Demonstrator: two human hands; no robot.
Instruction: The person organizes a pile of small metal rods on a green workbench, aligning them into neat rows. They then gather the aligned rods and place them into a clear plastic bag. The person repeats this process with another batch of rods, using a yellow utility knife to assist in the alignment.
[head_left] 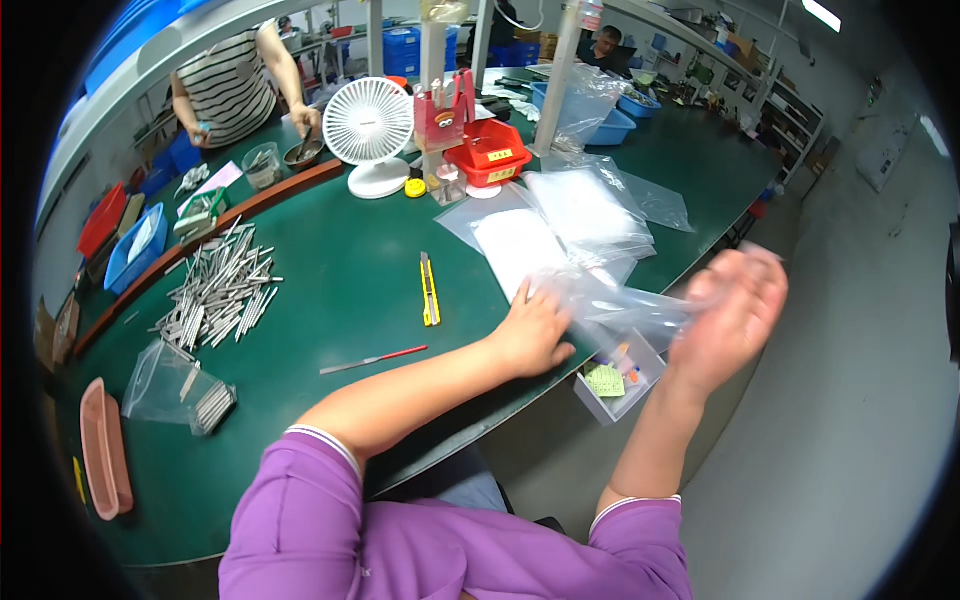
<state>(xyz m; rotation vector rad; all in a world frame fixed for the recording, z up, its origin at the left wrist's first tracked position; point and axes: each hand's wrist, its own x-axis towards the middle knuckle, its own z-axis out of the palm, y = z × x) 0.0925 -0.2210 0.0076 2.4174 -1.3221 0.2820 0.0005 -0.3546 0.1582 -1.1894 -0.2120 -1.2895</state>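
purple short-sleeved shirt [465, 545], white-edged cuffs [325, 442] (and, partly hidden, apparently blue trousers [468, 487]).

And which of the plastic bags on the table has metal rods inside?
The clear bag just right of the pink tray: rods show through it, while none can be seen in the bags near the left hand.

Of the wearer's: one left hand [533, 328], one right hand [732, 315]. Several bags [590, 200], too overlapped to count; one fan [368, 122]; one file [375, 360]; one pink tray [107, 450]; rods [225, 285] past counting.
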